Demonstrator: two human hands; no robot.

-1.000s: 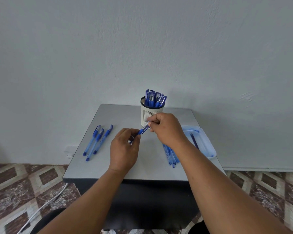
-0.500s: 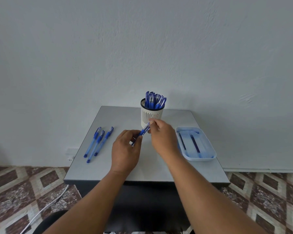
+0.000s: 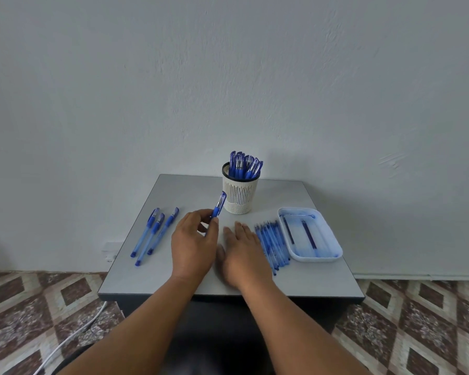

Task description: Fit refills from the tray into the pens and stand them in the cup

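One capped pen (image 3: 219,207), mid-frame beside the cup (image 3: 240,195), is now pinched by my left hand (image 3: 194,240) alone; my right hand (image 3: 245,251) has released, lying open and flat. Assembly done; cupping pending.

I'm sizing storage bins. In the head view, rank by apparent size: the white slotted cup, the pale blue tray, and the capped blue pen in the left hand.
1. Pale blue plastic tray, though it lies nearer the camera.
2. White slotted cup.
3. Capped blue pen held in the left hand, partly hidden.
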